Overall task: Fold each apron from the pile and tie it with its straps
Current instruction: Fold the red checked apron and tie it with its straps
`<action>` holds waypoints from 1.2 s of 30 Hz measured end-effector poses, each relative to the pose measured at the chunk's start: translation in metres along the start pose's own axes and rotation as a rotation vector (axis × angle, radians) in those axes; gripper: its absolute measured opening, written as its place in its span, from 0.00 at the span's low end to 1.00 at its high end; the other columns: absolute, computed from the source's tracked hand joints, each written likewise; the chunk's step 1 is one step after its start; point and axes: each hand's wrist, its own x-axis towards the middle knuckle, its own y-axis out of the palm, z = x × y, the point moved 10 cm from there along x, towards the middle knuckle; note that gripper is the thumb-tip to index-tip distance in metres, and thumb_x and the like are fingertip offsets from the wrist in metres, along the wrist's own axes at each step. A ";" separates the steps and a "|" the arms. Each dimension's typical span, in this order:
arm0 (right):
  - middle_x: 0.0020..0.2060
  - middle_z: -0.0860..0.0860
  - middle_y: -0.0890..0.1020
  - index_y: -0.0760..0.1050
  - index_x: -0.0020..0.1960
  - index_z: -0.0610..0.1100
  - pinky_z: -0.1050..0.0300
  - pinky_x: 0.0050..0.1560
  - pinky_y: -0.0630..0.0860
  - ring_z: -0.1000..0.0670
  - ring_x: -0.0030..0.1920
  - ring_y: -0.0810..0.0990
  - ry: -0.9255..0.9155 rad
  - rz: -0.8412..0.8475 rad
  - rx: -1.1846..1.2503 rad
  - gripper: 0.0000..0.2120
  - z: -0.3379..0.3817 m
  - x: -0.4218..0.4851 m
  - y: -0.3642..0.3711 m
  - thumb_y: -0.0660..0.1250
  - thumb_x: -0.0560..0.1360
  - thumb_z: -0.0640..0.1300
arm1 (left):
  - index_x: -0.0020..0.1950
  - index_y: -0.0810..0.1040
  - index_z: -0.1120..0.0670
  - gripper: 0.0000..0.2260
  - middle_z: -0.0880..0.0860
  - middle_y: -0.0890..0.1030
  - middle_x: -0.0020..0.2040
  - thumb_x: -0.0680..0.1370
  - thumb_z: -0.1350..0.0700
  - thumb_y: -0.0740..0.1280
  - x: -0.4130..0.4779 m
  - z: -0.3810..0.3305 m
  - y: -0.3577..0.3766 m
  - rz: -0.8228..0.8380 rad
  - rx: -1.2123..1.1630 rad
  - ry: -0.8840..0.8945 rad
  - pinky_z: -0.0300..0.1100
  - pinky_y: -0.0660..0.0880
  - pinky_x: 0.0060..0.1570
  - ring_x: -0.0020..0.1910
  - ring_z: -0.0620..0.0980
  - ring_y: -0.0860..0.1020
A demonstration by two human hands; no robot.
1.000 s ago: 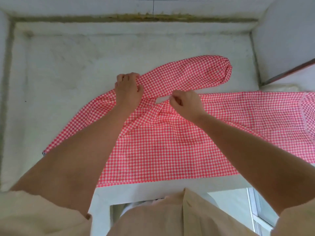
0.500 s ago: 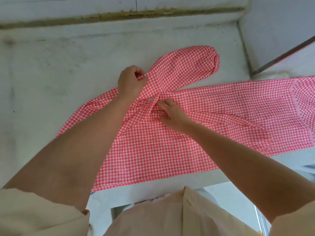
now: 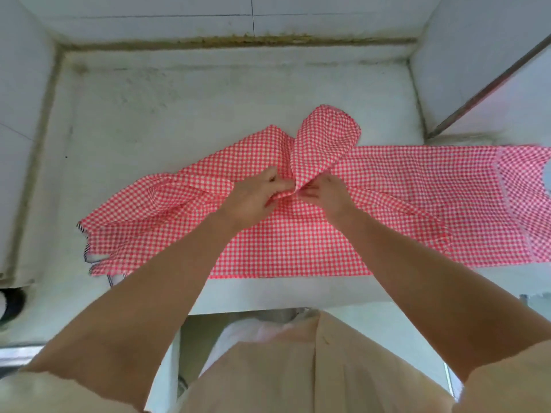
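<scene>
The red-checked apron (image 3: 298, 248) is lying spread along the near edge of the white tabletop (image 3: 179, 114) and running off toward its right side, so its middle is sitting squarely before the person. The left hand (image 3: 253, 198) and right hand (image 3: 328, 192) are meeting there, each grip pinching the gathered base of a raised loop (image 3: 325, 144) of the cloth, which is leaning toward the far edge. Working this close together, they are probably cinching the fabric for a knot.
</scene>
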 end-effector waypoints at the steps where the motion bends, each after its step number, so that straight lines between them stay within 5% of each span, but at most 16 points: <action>1: 0.39 0.43 0.82 0.74 0.52 0.34 0.57 0.36 0.82 0.46 0.36 0.83 0.033 -0.080 0.067 0.12 -0.003 -0.005 -0.020 0.52 0.83 0.37 | 0.69 0.75 0.54 0.22 0.56 0.74 0.51 0.75 0.63 0.68 -0.013 -0.007 0.021 0.115 0.066 0.011 0.41 0.69 0.34 0.43 0.55 0.78; 4: 0.46 0.41 0.80 0.71 0.59 0.38 0.54 0.37 0.81 0.45 0.40 0.80 0.117 -0.221 0.196 0.11 -0.015 -0.021 -0.067 0.55 0.82 0.42 | 0.80 0.49 0.45 0.32 0.60 0.67 0.70 0.81 0.53 0.64 -0.046 -0.002 0.073 0.485 0.204 -0.186 0.47 0.78 0.51 0.56 0.57 0.77; 6: 0.51 0.41 0.79 0.68 0.63 0.40 0.53 0.43 0.80 0.46 0.43 0.80 0.084 -0.276 0.180 0.13 -0.015 -0.028 -0.090 0.57 0.82 0.45 | 0.80 0.42 0.43 0.35 0.61 0.61 0.75 0.81 0.47 0.63 -0.055 -0.002 0.083 0.529 0.192 -0.278 0.49 0.77 0.58 0.61 0.57 0.75; 10: 0.60 0.42 0.77 0.67 0.68 0.41 0.55 0.46 0.80 0.51 0.45 0.80 -0.082 -0.293 -0.132 0.21 -0.006 -0.035 -0.098 0.66 0.79 0.49 | 0.80 0.50 0.42 0.32 0.59 0.63 0.71 0.81 0.46 0.63 -0.050 -0.017 0.081 0.419 0.128 -0.265 0.46 0.74 0.61 0.63 0.55 0.72; 15: 0.63 0.47 0.69 0.70 0.65 0.47 0.61 0.56 0.74 0.52 0.56 0.74 -0.575 -0.252 -0.701 0.23 0.038 -0.061 -0.040 0.73 0.74 0.49 | 0.79 0.53 0.41 0.28 0.57 0.70 0.61 0.82 0.49 0.61 -0.054 -0.035 0.087 0.387 0.196 -0.131 0.42 0.75 0.50 0.48 0.48 0.71; 19: 0.68 0.43 0.64 0.62 0.73 0.45 0.55 0.60 0.72 0.45 0.66 0.69 -0.531 -0.165 -1.083 0.36 0.020 -0.050 -0.006 0.75 0.71 0.52 | 0.73 0.71 0.49 0.20 0.57 0.76 0.56 0.80 0.54 0.65 -0.062 -0.036 0.083 0.256 0.045 -0.104 0.44 0.76 0.47 0.47 0.51 0.74; 23: 0.67 0.41 0.66 0.58 0.73 0.40 0.48 0.59 0.74 0.41 0.64 0.73 -0.331 -0.215 -1.225 0.36 -0.004 -0.032 -0.022 0.74 0.72 0.46 | 0.49 0.81 0.51 0.08 0.50 0.79 0.48 0.79 0.49 0.66 -0.079 0.000 0.056 0.048 -0.078 -0.444 0.43 0.76 0.47 0.44 0.47 0.75; 26: 0.62 0.40 0.71 0.62 0.69 0.37 0.50 0.49 0.74 0.40 0.56 0.78 -0.363 -0.289 -1.255 0.28 0.002 -0.029 -0.025 0.70 0.73 0.40 | 0.34 0.72 0.53 0.19 0.51 0.75 0.33 0.80 0.42 0.62 -0.122 0.043 0.036 -0.092 -0.115 -0.853 0.40 0.69 0.35 0.32 0.48 0.72; 28: 0.61 0.39 0.73 0.62 0.68 0.36 0.50 0.50 0.74 0.39 0.55 0.78 -0.342 -0.329 -1.194 0.25 0.004 -0.025 -0.029 0.67 0.74 0.36 | 0.35 0.73 0.56 0.24 0.53 0.78 0.33 0.79 0.38 0.60 -0.157 0.068 0.030 -0.188 -0.229 -1.165 0.41 0.74 0.37 0.32 0.50 0.75; 31: 0.58 0.41 0.79 0.67 0.66 0.37 0.52 0.58 0.73 0.40 0.58 0.78 -0.245 -0.384 -0.974 0.17 0.003 -0.019 -0.048 0.62 0.78 0.35 | 0.44 0.77 0.59 0.25 0.56 0.83 0.40 0.76 0.35 0.64 -0.201 0.077 0.045 -0.417 -0.747 -1.579 0.47 0.81 0.42 0.38 0.54 0.82; 36: 0.48 0.43 0.80 0.76 0.56 0.36 0.49 0.56 0.75 0.44 0.50 0.79 -0.303 -0.351 -0.509 0.09 0.023 -0.025 -0.053 0.63 0.79 0.41 | 0.56 0.74 0.57 0.19 0.54 0.82 0.43 0.76 0.44 0.70 -0.196 0.080 0.051 -0.679 -1.142 -1.677 0.45 0.82 0.41 0.39 0.51 0.82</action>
